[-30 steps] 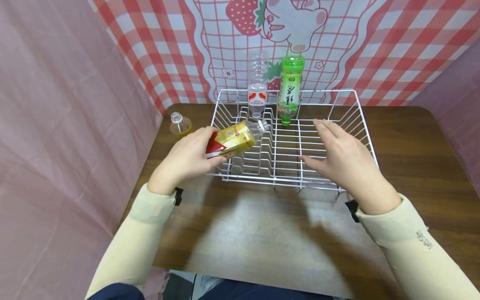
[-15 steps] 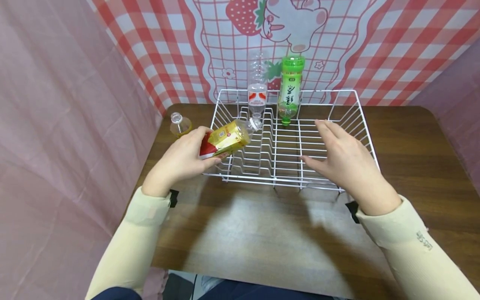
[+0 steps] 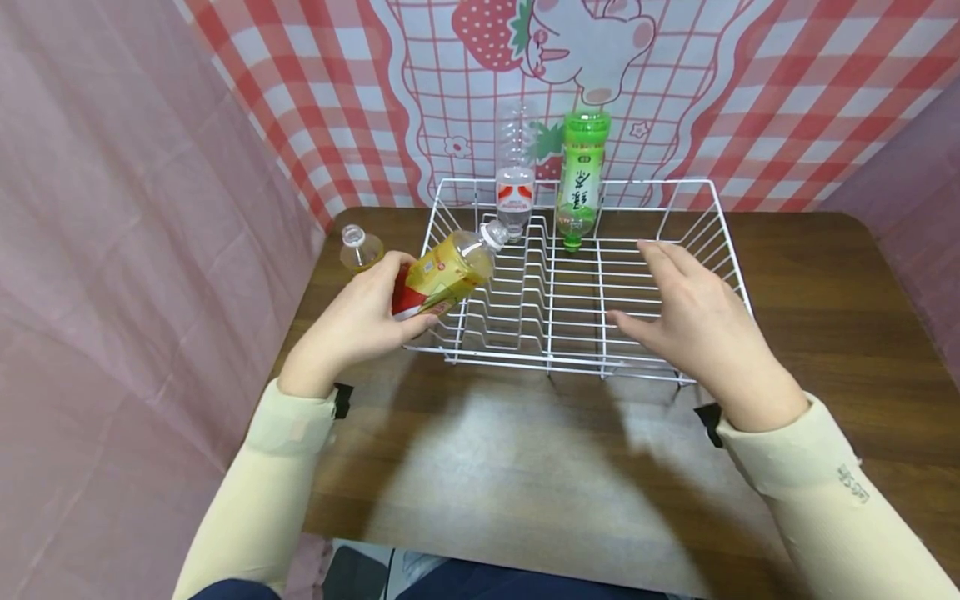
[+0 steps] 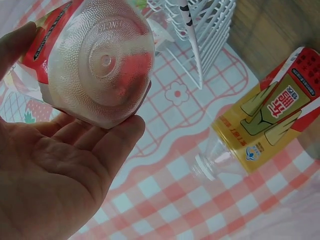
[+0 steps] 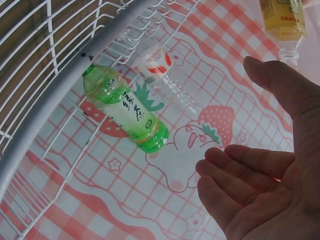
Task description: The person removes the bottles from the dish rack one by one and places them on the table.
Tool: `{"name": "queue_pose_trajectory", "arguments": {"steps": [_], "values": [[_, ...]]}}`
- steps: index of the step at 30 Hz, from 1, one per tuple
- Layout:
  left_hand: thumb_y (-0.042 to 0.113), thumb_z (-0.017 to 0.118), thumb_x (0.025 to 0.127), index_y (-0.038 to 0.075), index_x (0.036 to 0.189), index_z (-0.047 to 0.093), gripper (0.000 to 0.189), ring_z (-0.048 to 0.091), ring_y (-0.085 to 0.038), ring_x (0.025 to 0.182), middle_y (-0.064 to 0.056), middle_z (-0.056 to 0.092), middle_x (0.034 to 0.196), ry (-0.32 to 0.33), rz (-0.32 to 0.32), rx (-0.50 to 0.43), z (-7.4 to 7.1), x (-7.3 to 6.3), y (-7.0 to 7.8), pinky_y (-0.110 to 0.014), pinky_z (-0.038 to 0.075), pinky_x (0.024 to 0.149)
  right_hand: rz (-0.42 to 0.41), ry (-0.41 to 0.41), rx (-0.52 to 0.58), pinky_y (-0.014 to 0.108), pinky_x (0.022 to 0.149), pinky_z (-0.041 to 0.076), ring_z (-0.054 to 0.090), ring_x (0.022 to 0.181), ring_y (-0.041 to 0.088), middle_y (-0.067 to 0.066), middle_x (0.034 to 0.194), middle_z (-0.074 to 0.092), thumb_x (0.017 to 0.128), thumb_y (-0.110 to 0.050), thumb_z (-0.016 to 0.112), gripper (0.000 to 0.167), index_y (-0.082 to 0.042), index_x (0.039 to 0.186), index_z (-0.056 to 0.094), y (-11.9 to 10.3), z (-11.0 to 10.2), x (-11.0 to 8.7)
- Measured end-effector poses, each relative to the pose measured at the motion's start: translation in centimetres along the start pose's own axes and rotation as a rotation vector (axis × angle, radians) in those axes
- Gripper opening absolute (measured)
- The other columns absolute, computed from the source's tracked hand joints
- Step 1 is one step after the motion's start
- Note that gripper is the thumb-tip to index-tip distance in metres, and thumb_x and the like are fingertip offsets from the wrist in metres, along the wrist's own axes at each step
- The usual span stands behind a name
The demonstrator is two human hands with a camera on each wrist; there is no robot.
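A: Where does the yellow-and-red bottle point(image 3: 441, 273) lie from the grip?

B: Within it — a person's left grip point(image 3: 363, 312) clasps the bottle near its base, at the left side of a white wire rack point(image 3: 652, 181). Its long axis slants, neck pointing away and to the right.

A: And beyond that neck?

B: A clear bottle point(image 3: 515, 185), neck-down at the rack's back; a green bottle point(image 3: 582, 179) stands likewise to its right. The key relation, in our judgement, is axis against axis: slanted in the grip, inverted in the rack. Whether the held neck touches anything cannot be told.

A: The other side?

B: The right grip point(image 3: 693, 312), holding nothing — fingers extended, well apart from the held bottle.
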State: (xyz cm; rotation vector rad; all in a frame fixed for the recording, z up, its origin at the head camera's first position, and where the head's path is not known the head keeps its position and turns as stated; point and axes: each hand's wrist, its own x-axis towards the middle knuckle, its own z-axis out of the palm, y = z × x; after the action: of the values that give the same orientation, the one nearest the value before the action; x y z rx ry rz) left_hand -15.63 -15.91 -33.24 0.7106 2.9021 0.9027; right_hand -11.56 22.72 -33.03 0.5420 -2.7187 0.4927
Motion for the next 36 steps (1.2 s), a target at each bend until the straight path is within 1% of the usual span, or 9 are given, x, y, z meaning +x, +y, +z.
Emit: {"name": "queue_pose_trajectory", "arguments": {"steps": [3,6,10,13,21,27,31,36], "values": [[0.033,0.085,0.083,0.004,0.13,0.05,0.065,0.061,-0.022,0.088,-0.009,0.063,0.104,0.002,-0.015,-0.007,-0.1,-0.2,-0.2,-0.039,0.053,0.078,0.002,0.005,0.0,0.064,0.094,0.047,0.054,0.119,0.047,0.03,0.135,0.054,0.074,-0.027,0.091,0.088,0.009,0.142,0.049,0.1,0.0,0.0],[0.033,0.085,0.083,0.004,0.131,0.049,0.066,0.062,-0.022,0.088,-0.01,0.063,0.105,0.002,-0.02,-0.012,-0.3,-0.4,-0.4,-0.04,0.054,0.078,0.019,-0.007,-0.001,0.064,0.095,0.046,0.054,0.12,0.047,0.03,0.137,0.053,0.074,-0.028,0.091,0.089,0.008,0.143,0.049,0.0,-0.1,-0.1],[0.031,0.084,0.084,0.004,0.132,0.047,0.067,0.063,-0.023,0.088,-0.011,0.064,0.106,0.005,-0.02,-0.034,-0.4,-0.7,-0.9,-0.041,0.055,0.079,0.036,-0.022,-0.007,0.064,0.097,0.045,0.053,0.122,0.048,0.03,0.139,0.051,0.074,-0.029,0.092,0.09,0.009,0.143,0.048,0.1,-0.2,-0.3],[0.03,0.084,0.085,0.003,0.133,0.046,0.067,0.064,-0.023,0.088,-0.012,0.064,0.107,0.011,-0.021,-0.054,-0.5,-1.0,-1.2,-0.041,0.056,0.078,0.034,-0.018,-0.01,0.063,0.098,0.045,0.053,0.121,0.048,0.03,0.139,0.051,0.074,-0.028,0.092,0.089,0.01,0.143,0.049,0.2,-0.2,-0.3],[0.031,0.082,0.086,0.004,0.135,0.043,0.069,0.062,-0.026,0.09,-0.014,0.062,0.109,0.032,-0.08,-0.067,-0.7,-1.5,-2.1,-0.043,0.053,0.079,0.026,-0.007,-0.003,0.063,0.098,0.045,0.053,0.12,0.049,0.031,0.138,0.052,0.073,-0.027,0.092,0.089,0.012,0.142,0.049,0.4,-0.2,-0.3],[0.028,0.082,0.086,0.003,0.136,0.041,0.069,0.062,-0.028,0.09,-0.016,0.061,0.109,0.045,-0.078,-0.078,-0.8,-1.8,-2.8,-0.044,0.052,0.079,0.036,-0.014,-0.001,0.064,0.098,0.045,0.053,0.121,0.049,0.032,0.138,0.051,0.074,-0.027,0.091,0.091,0.012,0.143,0.048,0.4,-0.3,-0.3],[0.026,0.082,0.087,0.003,0.136,0.04,0.069,0.062,-0.029,0.095,-0.018,0.06,0.112,0.049,-0.083,-0.087,-0.8,-2.0,-3.2,-0.046,0.053,0.082,0.032,-0.003,0.001,0.064,0.098,0.045,0.053,0.121,0.049,0.032,0.137,0.052,0.073,-0.027,0.091,0.091,0.012,0.143,0.048,0.4,-0.3,-0.3],[0.025,0.081,0.088,0.001,0.137,0.038,0.069,0.061,-0.032,0.101,-0.021,0.06,0.116,0.055,-0.106,-0.099,-0.9,-2.5,-3.8,-0.05,0.052,0.085,0.022,0.01,-0.003,0.064,0.098,0.044,0.052,0.121,0.048,0.033,0.136,0.053,0.073,-0.028,0.091,0.09,0.012,0.143,0.048,0.5,-0.3,-0.2]]}}
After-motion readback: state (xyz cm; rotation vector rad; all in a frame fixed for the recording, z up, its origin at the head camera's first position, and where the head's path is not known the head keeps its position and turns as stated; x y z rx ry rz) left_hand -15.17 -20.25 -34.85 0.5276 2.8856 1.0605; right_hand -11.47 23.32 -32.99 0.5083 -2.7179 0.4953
